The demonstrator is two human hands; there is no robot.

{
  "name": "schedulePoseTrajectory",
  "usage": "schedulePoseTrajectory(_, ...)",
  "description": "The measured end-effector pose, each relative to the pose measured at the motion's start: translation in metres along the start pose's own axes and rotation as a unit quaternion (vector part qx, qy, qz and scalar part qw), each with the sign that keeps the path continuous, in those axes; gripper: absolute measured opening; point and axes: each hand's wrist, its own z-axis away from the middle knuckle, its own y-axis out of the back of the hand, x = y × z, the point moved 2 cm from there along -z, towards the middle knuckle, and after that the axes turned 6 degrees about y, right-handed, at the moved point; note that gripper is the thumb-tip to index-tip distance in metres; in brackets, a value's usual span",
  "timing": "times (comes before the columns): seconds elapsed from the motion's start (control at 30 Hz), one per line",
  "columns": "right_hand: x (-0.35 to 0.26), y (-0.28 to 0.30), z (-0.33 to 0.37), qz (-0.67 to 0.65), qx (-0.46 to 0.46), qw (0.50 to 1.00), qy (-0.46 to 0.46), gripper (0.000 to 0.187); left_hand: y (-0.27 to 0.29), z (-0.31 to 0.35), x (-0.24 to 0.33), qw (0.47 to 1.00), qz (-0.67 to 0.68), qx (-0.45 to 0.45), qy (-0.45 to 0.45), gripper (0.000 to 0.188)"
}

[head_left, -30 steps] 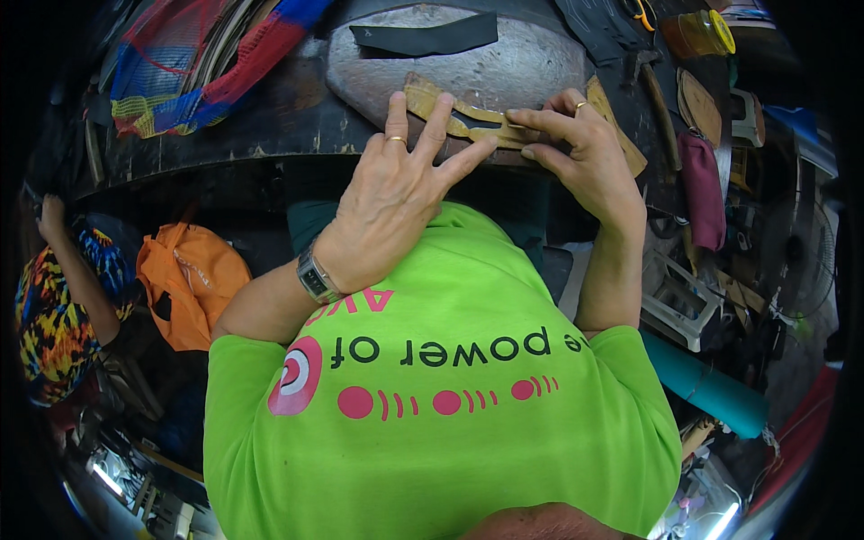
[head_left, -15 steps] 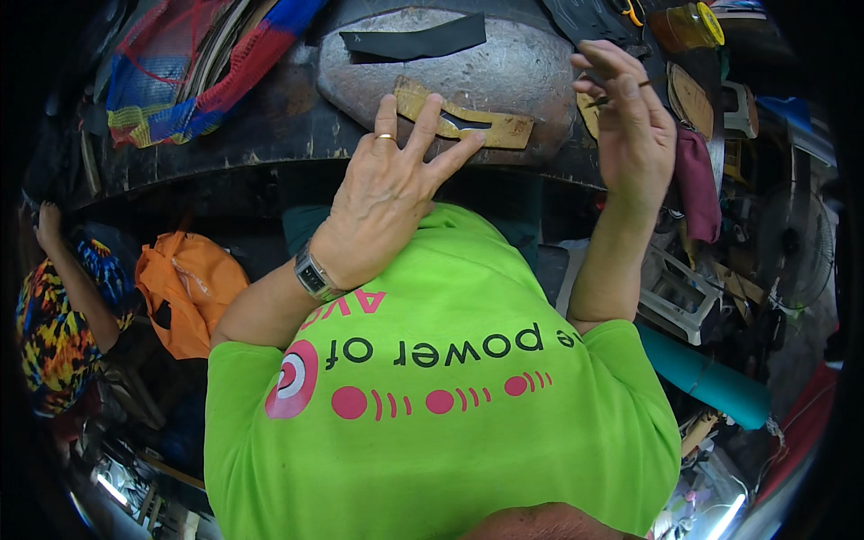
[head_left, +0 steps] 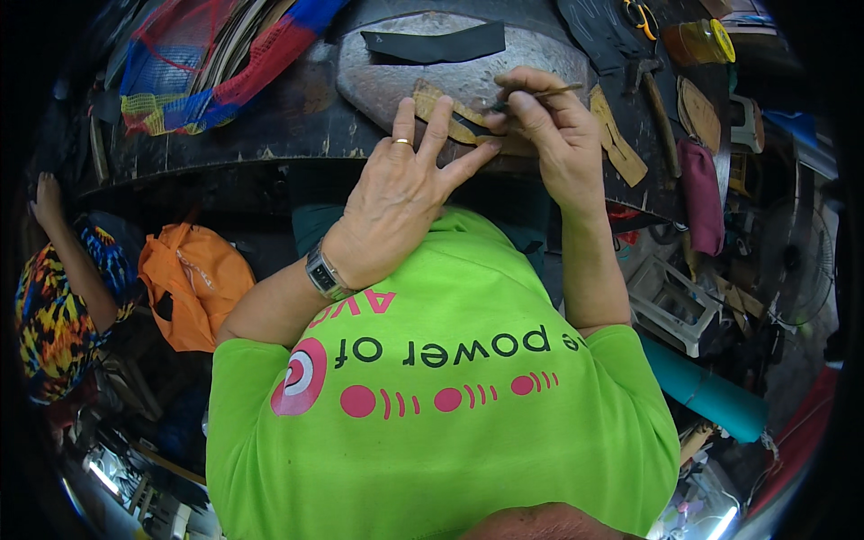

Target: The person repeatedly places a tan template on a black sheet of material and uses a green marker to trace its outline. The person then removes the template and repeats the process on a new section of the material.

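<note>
My left hand (head_left: pixel 391 180) lies with fingers spread, its fingertips on a yellowish-brown pattern piece (head_left: pixel 428 95) with a slot cut in it. The pattern rests at the near edge of a worn grey slab (head_left: pixel 387 83). My right hand (head_left: pixel 562 135) is closed on a thin brown stick-like tool (head_left: pixel 563 89), held over the pattern's right part, close to my left fingers. The tool's working end is too small to make out, and my right hand hides part of the pattern. Behind both hands a black strip (head_left: pixel 436 43) lies on the slab.
Right of the slab lie another brown pattern (head_left: pixel 616 139), a hammer (head_left: pixel 663 126), black pieces (head_left: pixel 594 31), scissors (head_left: pixel 641 18) and a yellow-lidded jar (head_left: pixel 697 42). A netted bag (head_left: pixel 234 85) is at the left. An orange bag (head_left: pixel 196 283) and another person's arm (head_left: pixel 76 261) are lower left.
My right hand has come left and down over the pattern with the tool, uncovering the second pattern and the hammer. My left hand stays on the pattern; the whole view has shifted slightly.
</note>
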Motion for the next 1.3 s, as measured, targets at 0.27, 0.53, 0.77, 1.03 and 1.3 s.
schedulePoseTrajectory(0.27,0.006,-0.011,0.001,0.049,-0.029,0.998,0.041,0.014,-0.004,0.001,0.002,0.999,-0.042,0.022,-0.01,0.072)
schedulePoseTrajectory(0.53,0.008,-0.015,-0.002,0.133,-0.026,0.988,0.079,0.013,-0.007,0.003,0.001,0.999,-0.04,0.017,-0.009,0.073)
schedulePoseTrajectory(0.77,0.01,-0.014,0.0,0.164,-0.03,0.982,0.087,0.015,-0.009,0.003,0.0,0.998,-0.049,0.021,-0.014,0.075)
schedulePoseTrajectory(1.03,0.004,-0.015,0.002,0.27,-0.032,0.945,0.18,0.012,-0.003,0.002,0.0,0.999,-0.03,0.001,-0.015,0.078)
schedulePoseTrajectory(1.3,-0.012,0.005,0.014,0.308,0.012,0.948,0.075,0.011,-0.001,0.0,0.001,1.0,-0.018,-0.007,-0.008,0.083)
